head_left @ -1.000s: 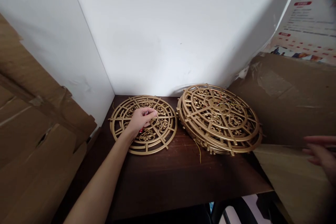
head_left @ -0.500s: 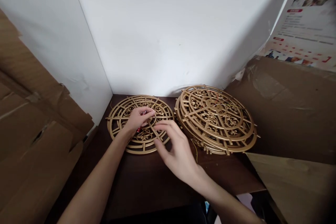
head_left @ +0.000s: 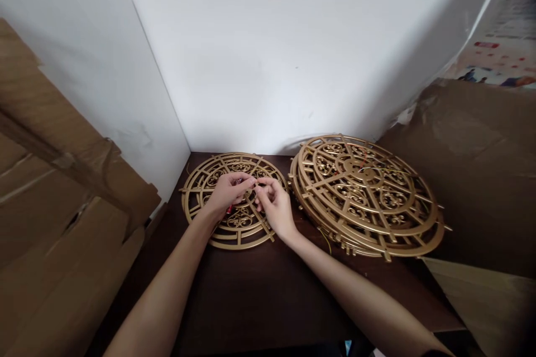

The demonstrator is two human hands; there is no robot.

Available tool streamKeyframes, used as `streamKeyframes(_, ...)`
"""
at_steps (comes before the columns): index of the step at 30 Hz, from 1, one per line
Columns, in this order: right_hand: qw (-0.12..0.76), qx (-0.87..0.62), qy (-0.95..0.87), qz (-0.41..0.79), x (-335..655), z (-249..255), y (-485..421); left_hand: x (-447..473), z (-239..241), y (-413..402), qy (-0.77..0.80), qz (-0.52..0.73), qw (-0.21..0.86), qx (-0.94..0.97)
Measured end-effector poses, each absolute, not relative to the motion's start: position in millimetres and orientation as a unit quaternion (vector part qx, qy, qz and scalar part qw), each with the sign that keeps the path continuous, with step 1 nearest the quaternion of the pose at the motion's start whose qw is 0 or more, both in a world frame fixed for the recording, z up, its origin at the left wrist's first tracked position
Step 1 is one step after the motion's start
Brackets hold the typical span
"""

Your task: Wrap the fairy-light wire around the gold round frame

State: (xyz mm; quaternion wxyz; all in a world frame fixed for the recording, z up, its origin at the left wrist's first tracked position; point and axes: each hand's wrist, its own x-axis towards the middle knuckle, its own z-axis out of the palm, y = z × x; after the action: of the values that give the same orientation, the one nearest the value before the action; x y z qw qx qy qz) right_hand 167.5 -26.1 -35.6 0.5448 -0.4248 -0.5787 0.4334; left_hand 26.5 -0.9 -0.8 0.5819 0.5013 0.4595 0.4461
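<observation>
A round gold lattice frame [head_left: 239, 244] with scrollwork lies flat on the dark tabletop. Over its middle, my left hand [head_left: 228, 192] is closed in a pinch; small red and purplish bits show between and under its fingers. My right hand [head_left: 274, 203] meets it fingertip to fingertip, thumb and forefinger pinched together. What the two sets of fingertips hold is too small to make out. To the right, several more gold lattice frames [head_left: 368, 201] are stacked, the upper ones tilted, with thin yellow and red wires across the top one.
A dark brown table [head_left: 251, 290] carries the frames. White panels [head_left: 272, 56] rise behind. Brown cardboard [head_left: 62, 206] stands at the left, and more cardboard [head_left: 473, 178] with a printed sheet [head_left: 498, 56] at the right. A yellow wire [head_left: 325, 240] hangs beside the stack.
My right hand, spread and apart half a second ago, has moved up to my left hand and closed its fingertips. My left hand stays pinched over the frame. The view has shifted slightly.
</observation>
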Motion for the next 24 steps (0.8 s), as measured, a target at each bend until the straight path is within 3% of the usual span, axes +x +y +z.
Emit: streamKeyframes(24, 0.513, -0.448, -0.634, 0.366, 173.7, -32.1, -27.8, 27.9, -3.0, -1.5, 0.448, 0.443, 0.592, 0.503)
